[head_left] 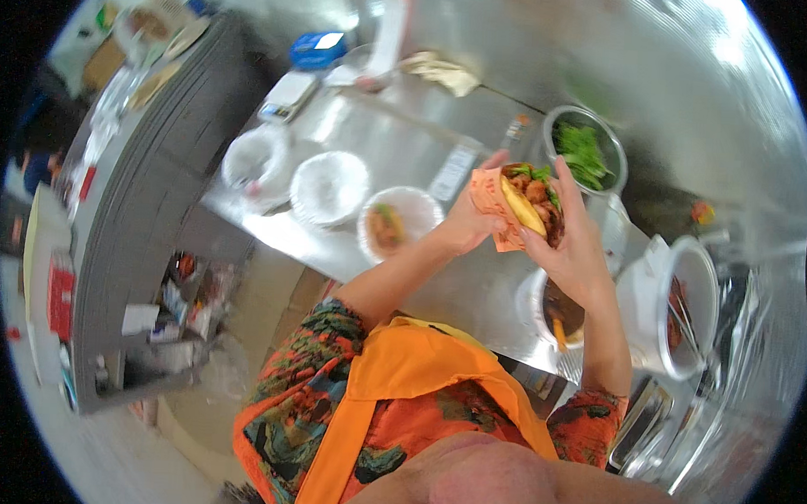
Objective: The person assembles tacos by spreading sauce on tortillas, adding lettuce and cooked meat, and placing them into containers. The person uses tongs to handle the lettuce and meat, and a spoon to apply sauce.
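Between my two hands, above the metal counter, is a filled bun sandwich [528,203] with browned meat pieces and green leaves showing at its open side. An orange-pink printed paper sleeve [489,206] wraps its left part. My left hand [469,220] grips the sleeve from the left. On the right, my right hand [577,245] holds the bun's edge, thumb below and fingers raised beside the filling. Below my left wrist stands a white bowl [423,210] with a similar filled bun [386,227] in it.
White lined bowls [329,188] and a scale [289,95] stand on the left of the counter [381,136]. A metal bowl of green leaves [585,152] is beyond my right hand. To the right are a white bucket with tongs [682,306] and a pot of brown sauce [557,315].
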`<state>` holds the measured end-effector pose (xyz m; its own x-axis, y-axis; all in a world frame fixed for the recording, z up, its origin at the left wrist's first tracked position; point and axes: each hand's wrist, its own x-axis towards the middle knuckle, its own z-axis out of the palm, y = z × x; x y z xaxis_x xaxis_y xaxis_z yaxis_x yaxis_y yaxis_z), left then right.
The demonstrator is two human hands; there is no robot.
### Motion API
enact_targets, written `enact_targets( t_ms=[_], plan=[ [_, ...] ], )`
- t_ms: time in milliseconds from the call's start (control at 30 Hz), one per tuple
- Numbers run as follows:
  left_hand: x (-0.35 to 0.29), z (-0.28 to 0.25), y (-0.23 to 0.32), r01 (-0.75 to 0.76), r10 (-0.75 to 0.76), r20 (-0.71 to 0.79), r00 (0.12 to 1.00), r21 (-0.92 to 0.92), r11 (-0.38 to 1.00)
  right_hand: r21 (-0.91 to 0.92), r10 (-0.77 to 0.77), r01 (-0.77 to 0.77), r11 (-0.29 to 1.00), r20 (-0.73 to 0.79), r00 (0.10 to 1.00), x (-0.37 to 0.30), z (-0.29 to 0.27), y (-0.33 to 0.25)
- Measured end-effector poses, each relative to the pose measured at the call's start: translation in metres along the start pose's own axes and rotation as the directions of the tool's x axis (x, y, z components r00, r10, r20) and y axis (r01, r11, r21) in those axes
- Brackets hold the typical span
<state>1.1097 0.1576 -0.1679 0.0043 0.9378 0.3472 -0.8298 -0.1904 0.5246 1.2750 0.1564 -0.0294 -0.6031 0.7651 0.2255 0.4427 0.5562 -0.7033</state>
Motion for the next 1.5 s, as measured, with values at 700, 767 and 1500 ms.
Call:
enact_targets(
  t_ms=[700,767,1500],
  plan=[
    [-0.164,-0.134,0.216,-0.068,0.408,-0.497,0.766,0.568,0.82,0.221,-0.132,0.048,0.974,0.388,0.912,0.164,0.177,-0.049],
    [-0.187,-0.141,0.247,-0.058,0.501,-0.556,0.663,0.63,0.775,0.249,-0.094,-0.008,0.969,0.396,0.914,0.179,0.186,-0.045],
    [-0.257,-0.434,0.42,0.717,0.709,-0.327,0.625,0.6,-0.355,0.758,0.448,-0.539,0.368,0.363,0.817,0.444,0.513,-0.001]
  ],
)
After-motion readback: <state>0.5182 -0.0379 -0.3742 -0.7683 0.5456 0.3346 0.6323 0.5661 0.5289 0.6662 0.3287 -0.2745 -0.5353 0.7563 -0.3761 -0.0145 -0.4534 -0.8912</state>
